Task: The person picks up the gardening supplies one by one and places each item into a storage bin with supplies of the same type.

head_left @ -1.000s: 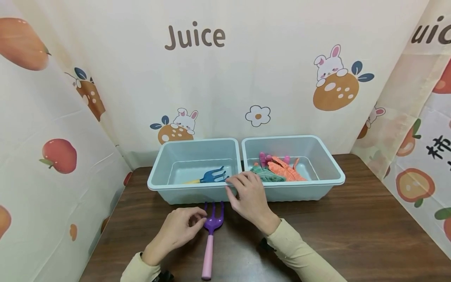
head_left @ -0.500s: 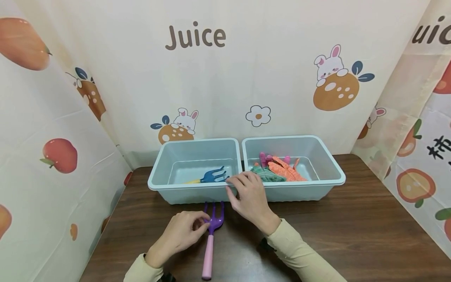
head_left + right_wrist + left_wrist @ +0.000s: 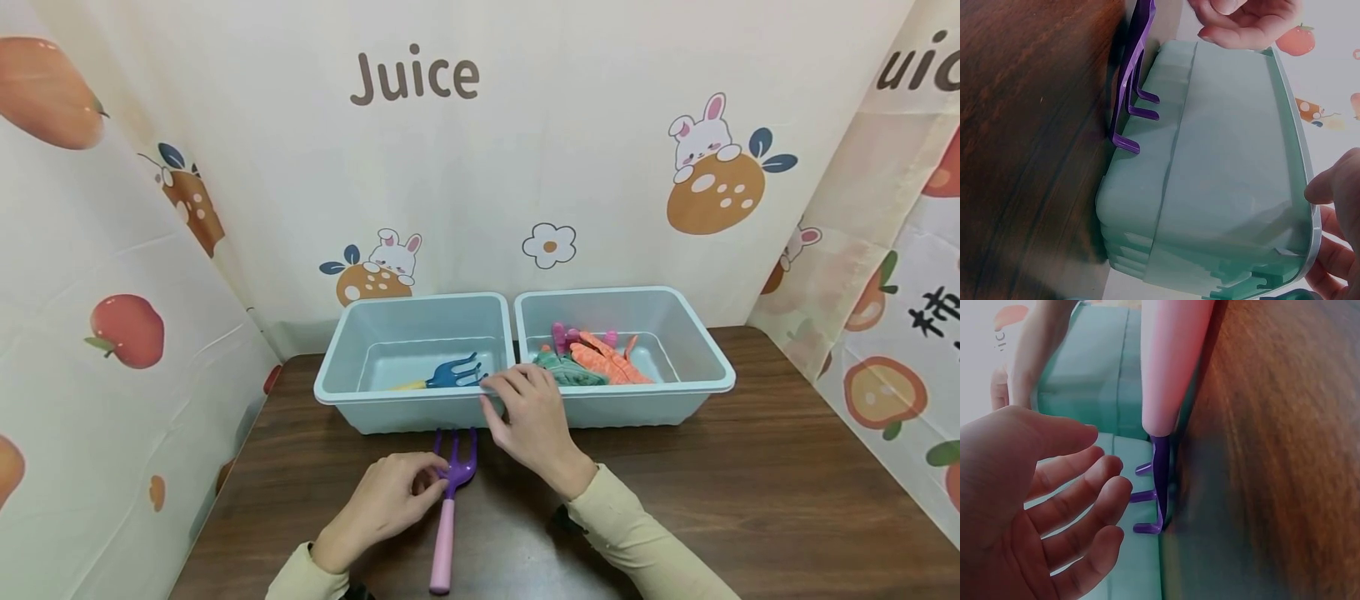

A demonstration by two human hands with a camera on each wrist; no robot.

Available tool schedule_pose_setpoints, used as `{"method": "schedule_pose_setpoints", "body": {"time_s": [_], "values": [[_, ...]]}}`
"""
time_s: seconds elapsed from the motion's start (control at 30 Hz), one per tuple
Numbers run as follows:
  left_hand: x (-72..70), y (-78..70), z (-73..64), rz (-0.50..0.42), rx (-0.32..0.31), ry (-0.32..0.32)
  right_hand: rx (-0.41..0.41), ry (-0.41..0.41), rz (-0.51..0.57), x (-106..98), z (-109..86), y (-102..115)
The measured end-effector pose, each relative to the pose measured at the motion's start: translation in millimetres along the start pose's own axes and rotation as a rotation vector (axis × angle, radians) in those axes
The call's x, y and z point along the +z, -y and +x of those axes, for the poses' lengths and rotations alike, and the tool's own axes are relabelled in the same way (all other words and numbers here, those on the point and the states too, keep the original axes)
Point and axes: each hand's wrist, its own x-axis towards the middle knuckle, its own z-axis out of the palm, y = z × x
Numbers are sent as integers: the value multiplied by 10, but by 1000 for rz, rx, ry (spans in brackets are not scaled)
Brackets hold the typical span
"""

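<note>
A garden hand fork (image 3: 444, 533) with a purple head and pink handle lies on the table, tines toward the left pale-blue bin (image 3: 420, 414). My left hand (image 3: 390, 500) hovers at the left of its purple head, fingers loosely bent; in the left wrist view a gap shows between the fingertips (image 3: 1116, 487) and the tines. With my right hand (image 3: 531, 421) I grip the left bin's rim near its front right corner, thumb outside and fingers over the edge. Inside that bin sits a blue hand fork (image 3: 450, 374) with a yellow handle, partly hidden by the front wall.
Beside it, the right pale-blue bin (image 3: 637, 408) contains a green cloth item (image 3: 573, 372), an orange one that looks like a glove (image 3: 607, 362), and something pink (image 3: 559, 337). Both bins stand at the back of the brown table (image 3: 750, 500), against a printed curtain (image 3: 480, 183).
My left hand has shifted slightly right, toward the purple fork head. The right hand stays at the bin rim, and the forks and bins have not moved.
</note>
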Motion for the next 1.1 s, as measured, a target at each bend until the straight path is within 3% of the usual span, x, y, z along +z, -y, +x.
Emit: {"method": "schedule_pose_setpoints", "body": {"time_s": [0.67,1.1], "values": [[131,5,-21,45,-9,40,9,8,5,14,-2,5],[163,-28,-25,64,-19,21,2,-2,1,7,2,-2]]}}
